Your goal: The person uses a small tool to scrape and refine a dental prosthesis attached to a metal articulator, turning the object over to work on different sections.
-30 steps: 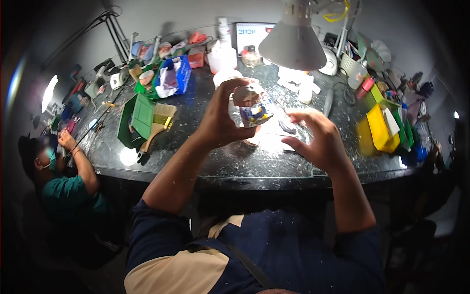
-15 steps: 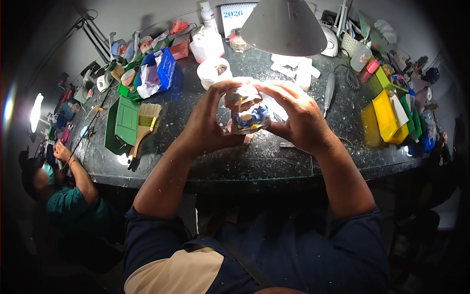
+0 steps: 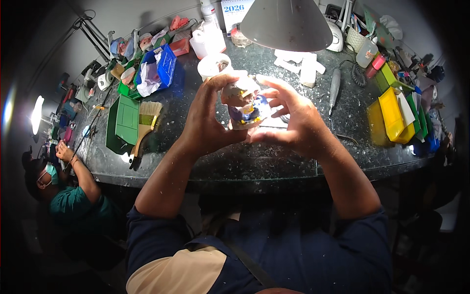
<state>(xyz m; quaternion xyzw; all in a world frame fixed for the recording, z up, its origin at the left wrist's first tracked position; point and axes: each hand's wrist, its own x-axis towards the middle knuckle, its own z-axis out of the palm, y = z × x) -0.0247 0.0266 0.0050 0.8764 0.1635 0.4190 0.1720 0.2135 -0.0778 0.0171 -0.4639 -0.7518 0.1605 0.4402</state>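
Note:
A plaster dental model (image 3: 241,92), two pale halves stacked with blue and yellow material between them, is held up above the bench under the lamp. My left hand (image 3: 203,117) grips it from the left, fingers over the top and thumb near the base. On the other side my right hand (image 3: 304,120) is open, its fingers spread and bent beside the model. The right thumb tip is close to the model's base; whether it touches I cannot tell.
A grey lamp shade (image 3: 286,27) hangs just beyond my hands. A white tub (image 3: 211,66) stands behind the model. Left are a green bin (image 3: 122,125), a brush (image 3: 147,122) and a blue bin (image 3: 166,68); right, a handpiece (image 3: 335,88) and a yellow bin (image 3: 391,117). A co-worker (image 3: 73,196) sits far left.
My right hand has loosened from the model and its fingers have spread away to the right. The model has turned and tilted a little in my left hand.

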